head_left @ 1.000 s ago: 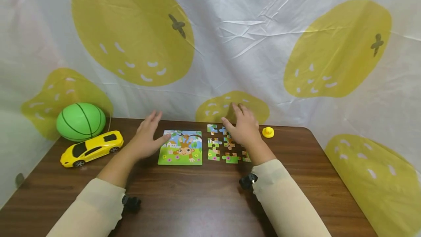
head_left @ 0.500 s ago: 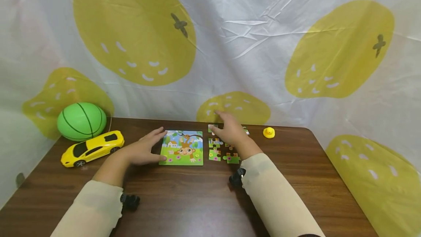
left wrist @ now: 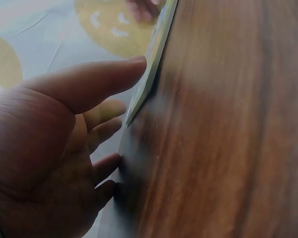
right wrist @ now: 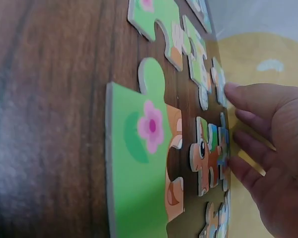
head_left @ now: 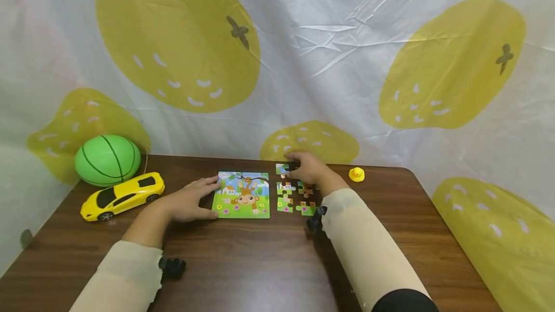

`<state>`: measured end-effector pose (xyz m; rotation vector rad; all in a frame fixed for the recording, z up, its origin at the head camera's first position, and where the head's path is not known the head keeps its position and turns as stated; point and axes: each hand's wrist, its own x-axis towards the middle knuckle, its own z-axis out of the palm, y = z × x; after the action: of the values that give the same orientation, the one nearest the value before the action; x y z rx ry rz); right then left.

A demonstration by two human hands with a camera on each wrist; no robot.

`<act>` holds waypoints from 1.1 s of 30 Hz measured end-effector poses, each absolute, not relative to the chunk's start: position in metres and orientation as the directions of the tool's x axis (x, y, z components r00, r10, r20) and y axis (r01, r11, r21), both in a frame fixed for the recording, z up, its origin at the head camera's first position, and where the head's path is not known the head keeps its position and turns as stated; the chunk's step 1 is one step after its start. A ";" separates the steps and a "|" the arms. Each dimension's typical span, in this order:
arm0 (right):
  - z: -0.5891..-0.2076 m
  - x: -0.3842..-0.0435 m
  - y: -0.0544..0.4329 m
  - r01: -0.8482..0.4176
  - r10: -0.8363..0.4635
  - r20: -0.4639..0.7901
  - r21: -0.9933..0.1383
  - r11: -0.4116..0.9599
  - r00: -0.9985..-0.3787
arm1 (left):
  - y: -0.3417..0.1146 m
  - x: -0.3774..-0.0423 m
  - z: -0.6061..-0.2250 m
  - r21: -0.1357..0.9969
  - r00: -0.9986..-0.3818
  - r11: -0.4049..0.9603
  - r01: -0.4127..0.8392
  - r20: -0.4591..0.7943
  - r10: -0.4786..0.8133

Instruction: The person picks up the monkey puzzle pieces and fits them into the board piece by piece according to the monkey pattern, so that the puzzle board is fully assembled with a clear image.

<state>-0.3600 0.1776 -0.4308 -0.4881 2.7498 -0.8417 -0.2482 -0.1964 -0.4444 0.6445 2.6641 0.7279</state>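
Near the back edge of the counter (head_left: 260, 264), the left hand (head_left: 189, 202) is bracketing the picture board (head_left: 241, 195), fingers wide; the right hand (head_left: 310, 171) is hovering at the puzzle pieces (head_left: 284, 203), fingers parted. To me, a light rim pinch is looking wisest.

Hidden and cropped parts, three views.
Head view, centre: right hand (head_left: 310, 170) hides some puzzle pieces (head_left: 285, 203); fingertip contact unclear. Both sleeves (head_left: 119, 276) run off the bottom edge. Left-wrist view, top: board (left wrist: 155, 69) cut off, printing too edge-on to read; right hand there blurred, cropped. Right-wrist view, bottom: flower piece (right wrist: 134, 183) cut off.
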 end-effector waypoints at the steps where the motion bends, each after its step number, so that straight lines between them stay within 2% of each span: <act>1: -0.431 -0.361 0.178 -0.251 -0.379 -0.119 -0.566 0.785 -0.918 | -0.197 -0.248 -0.444 0.536 -0.854 0.774 0.338 -0.171 0.492; 10: -0.435 -0.366 0.175 -0.265 -0.382 -0.135 -0.512 0.817 -0.914 | -0.198 -0.246 -0.446 0.503 -0.859 0.796 0.337 -0.182 0.478; 22: -0.435 -0.368 0.169 -0.244 -0.363 -0.156 -0.498 0.832 -0.919 | -0.197 -0.249 -0.449 0.491 -0.859 0.806 0.329 -0.199 0.472; 33: -0.429 -0.367 0.166 -0.303 -0.403 -0.157 -0.435 0.848 -0.901 | -0.196 -0.249 -0.446 0.492 -0.864 0.810 0.318 -0.201 0.462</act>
<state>-0.3666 0.1663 -0.4287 -0.5408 2.7824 -0.5972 -0.2486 -0.1955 -0.4461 0.5945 2.6844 0.6500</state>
